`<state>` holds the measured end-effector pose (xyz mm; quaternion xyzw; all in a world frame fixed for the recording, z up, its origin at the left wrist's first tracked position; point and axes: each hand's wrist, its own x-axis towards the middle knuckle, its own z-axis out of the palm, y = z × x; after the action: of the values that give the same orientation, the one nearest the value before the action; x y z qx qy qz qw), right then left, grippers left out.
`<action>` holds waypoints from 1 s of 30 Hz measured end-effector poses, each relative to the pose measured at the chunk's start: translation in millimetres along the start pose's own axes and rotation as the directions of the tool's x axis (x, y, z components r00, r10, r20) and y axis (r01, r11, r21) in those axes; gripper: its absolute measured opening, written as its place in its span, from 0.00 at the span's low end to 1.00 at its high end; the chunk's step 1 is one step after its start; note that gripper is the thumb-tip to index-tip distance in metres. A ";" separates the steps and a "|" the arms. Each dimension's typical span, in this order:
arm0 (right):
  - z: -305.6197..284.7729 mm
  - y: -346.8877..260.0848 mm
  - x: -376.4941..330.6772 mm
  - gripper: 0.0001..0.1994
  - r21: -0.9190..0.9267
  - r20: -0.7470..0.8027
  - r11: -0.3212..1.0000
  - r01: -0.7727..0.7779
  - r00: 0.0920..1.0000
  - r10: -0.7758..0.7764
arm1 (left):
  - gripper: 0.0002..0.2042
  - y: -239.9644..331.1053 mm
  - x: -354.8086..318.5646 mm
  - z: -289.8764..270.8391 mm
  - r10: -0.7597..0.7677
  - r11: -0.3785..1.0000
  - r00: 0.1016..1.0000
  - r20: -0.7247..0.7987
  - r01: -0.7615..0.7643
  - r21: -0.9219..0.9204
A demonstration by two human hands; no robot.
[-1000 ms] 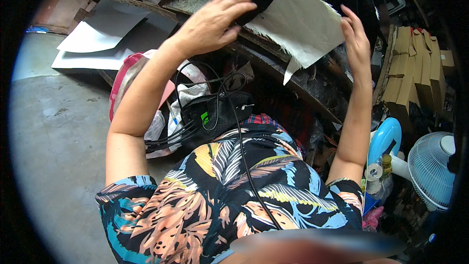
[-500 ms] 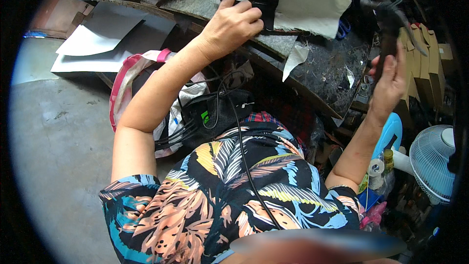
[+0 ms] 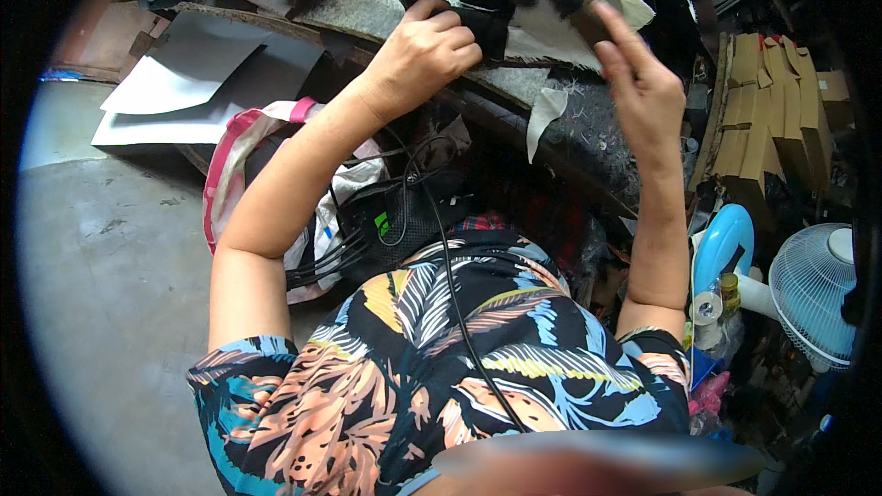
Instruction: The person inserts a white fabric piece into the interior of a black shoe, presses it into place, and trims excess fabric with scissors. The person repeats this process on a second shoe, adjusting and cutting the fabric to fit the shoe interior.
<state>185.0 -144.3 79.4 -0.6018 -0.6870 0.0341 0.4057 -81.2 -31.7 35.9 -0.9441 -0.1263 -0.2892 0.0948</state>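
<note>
At the front edge of the workbench, my left hand [image 3: 427,50] is closed on the edge of a black piece of material [image 3: 482,29], its fingertips partly hidden. My right hand [image 3: 643,96] grips a dark-handled hammer [image 3: 588,23], whose head is smeared by motion. The hammer is over a cream fabric piece [image 3: 540,35] with a frayed edge, to the right of the black material. Whether the hammer touches anything cannot be made out.
White sheets [image 3: 188,69] lie at the left. A pink-and-white bag [image 3: 220,179] and a black mesh bag [image 3: 418,216] with cables are below the bench. Folded cardboard [image 3: 767,119] and a white fan [image 3: 813,294] stand at the right. A cream scrap [image 3: 545,118] hangs over the bench.
My right hand has swung the hammer leftward from the right side to over the cream fabric. My left hand has shifted slightly left and down, and its raised forefinger has come down onto the black material.
</note>
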 end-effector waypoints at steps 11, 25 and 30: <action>-7.0 -13.3 -18.6 0.20 -0.039 0.078 0.990 0.136 0.988 -0.132 | 0.07 3.8 -9.4 0.2 0.001 1.000 0.995 0.102 0.000 -0.008; -19.1 24.0 -81.2 0.17 0.100 -0.078 0.947 -0.304 0.947 0.312 | 0.26 21.9 24.9 6.3 -0.203 0.979 0.975 0.093 0.204 0.001; -52.5 34.9 -109.3 0.18 -0.379 -0.248 0.871 -0.312 0.941 0.229 | 0.27 35.9 64.9 33.5 -0.303 0.937 0.918 0.256 0.238 0.256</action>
<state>238.5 -251.3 39.3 -0.7648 -0.5438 -0.1146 0.3259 -1.2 -45.5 41.7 -0.9332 -0.3001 -0.1417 0.1379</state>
